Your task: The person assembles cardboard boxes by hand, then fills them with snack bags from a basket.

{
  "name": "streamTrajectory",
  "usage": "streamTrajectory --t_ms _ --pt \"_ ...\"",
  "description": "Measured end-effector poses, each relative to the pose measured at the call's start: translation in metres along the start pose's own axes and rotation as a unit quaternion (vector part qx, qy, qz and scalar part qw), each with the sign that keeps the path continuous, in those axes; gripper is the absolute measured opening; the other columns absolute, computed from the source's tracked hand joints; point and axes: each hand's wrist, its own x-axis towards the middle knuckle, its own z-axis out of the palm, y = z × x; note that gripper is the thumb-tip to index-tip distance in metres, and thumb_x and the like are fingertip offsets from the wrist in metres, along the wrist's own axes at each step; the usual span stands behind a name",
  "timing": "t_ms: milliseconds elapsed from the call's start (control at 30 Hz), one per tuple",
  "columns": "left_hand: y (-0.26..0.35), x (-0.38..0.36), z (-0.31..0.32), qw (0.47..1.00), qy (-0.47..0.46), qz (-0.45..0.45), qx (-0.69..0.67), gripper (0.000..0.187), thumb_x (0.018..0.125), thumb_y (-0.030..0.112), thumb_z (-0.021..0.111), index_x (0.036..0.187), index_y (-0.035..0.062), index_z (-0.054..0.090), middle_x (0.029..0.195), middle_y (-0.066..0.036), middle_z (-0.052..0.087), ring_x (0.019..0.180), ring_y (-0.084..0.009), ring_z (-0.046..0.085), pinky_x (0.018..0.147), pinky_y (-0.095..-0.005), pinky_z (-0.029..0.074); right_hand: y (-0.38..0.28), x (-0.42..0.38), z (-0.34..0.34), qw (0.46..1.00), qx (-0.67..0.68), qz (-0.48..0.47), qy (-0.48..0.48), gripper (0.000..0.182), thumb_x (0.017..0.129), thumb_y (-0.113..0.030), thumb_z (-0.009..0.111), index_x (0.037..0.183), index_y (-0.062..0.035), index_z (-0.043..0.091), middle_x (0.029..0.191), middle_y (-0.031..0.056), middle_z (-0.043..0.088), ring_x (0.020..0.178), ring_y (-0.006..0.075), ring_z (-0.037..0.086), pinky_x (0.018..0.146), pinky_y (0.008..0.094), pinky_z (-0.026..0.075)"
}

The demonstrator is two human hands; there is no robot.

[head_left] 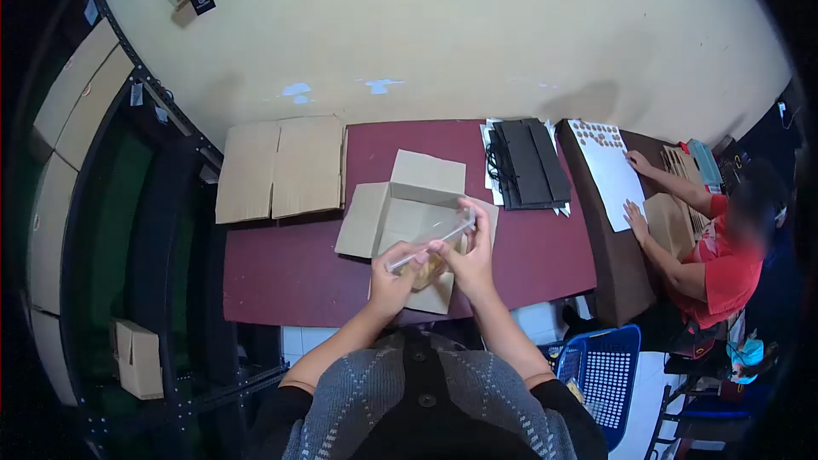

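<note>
Between both hands I hold a clear plastic container point(436, 257) with yellowish-brown contents, tilted, its pale rim toward the top. My left hand point(396, 277) grips its left end, and my right hand point(473, 251) wraps round the right end with the thumb on the rim. Just beyond and partly beneath it stands an open cardboard box point(416, 213), its flaps folded outward. My hands and the container hide part of the box's near side. What exactly the contents are, I cannot make out.
Two closed cardboard boxes point(281, 168) stand at the table's point(290, 277) back left. Black folded sheets point(528, 164) lie at the back right. A blue basket point(609, 383) is below. A co-worker in red point(724, 268) sits right, hands on a white sheet point(609, 175). Shelving point(141, 230) stands left.
</note>
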Motion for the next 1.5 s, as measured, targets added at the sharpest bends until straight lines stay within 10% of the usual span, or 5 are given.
streamTrajectory --t_ms 100,433,767,1133,1500 --pt "-0.002 -0.001 0.007 0.998 0.037 0.007 0.049 0.023 0.090 0.020 0.058 0.092 -0.0019 0.066 0.090 -0.009 0.066 0.087 -0.0140 0.060 0.081 -0.0285 0.046 -0.010 0.006 -0.037 0.962 0.073 0.227 -0.130 0.024 0.075 -0.014 0.074 0.092 -0.0014 0.063 0.082 0.0049 0.063 0.087 0.0130 0.057 0.084 0.0282 0.042" --pt "-0.002 -0.007 0.012 0.988 -0.116 -0.093 -0.047 0.046 0.096 0.031 0.037 0.100 -0.0070 0.062 0.100 -0.016 0.065 0.098 -0.0226 0.059 0.094 -0.0327 0.040 -0.031 0.000 -0.102 0.959 -0.051 0.131 -0.246 0.026 0.091 -0.020 0.055 0.093 0.0028 0.068 0.078 0.0053 0.067 0.070 0.0092 0.058 0.067 0.0240 0.046" --pt "-0.053 -0.046 0.096 0.944 -0.009 0.087 0.319 0.108 0.058 0.024 0.082 0.136 0.0031 0.010 0.134 -0.019 0.015 0.124 -0.0347 0.032 0.102 -0.0475 0.031 -0.039 -0.014 -0.090 0.979 0.063 0.174 -0.090 0.035 0.096 -0.025 0.046 0.111 0.0034 0.059 0.088 0.0117 0.067 0.080 0.0124 0.062 0.073 0.0241 0.049" --pt "-0.056 -0.016 0.004 0.991 0.090 -0.046 -0.091 0.054 0.089 0.007 0.054 0.134 0.0009 0.025 0.124 -0.011 0.046 0.111 -0.0179 0.049 0.093 -0.0311 0.041 0.018 0.006 -0.035 0.979 -0.061 0.093 -0.173 0.065 0.090 -0.018 0.056 0.141 -0.0011 0.019 0.133 0.0172 0.042 0.122 0.0223 0.043 0.102 0.0338 0.033" --pt "-0.075 -0.004 -0.027 0.985 0.043 -0.146 -0.075 0.035 0.095 0.020 0.046 0.121 -0.0033 0.047 0.111 -0.008 0.058 0.100 -0.0134 0.056 0.085 -0.0272 0.045 0.064 -0.012 -0.004 0.929 0.110 0.301 -0.187 0.024 0.090 -0.016 0.058 0.106 0.0021 0.056 0.095 0.0070 0.063 0.083 0.0113 0.061 0.073 0.0253 0.050"
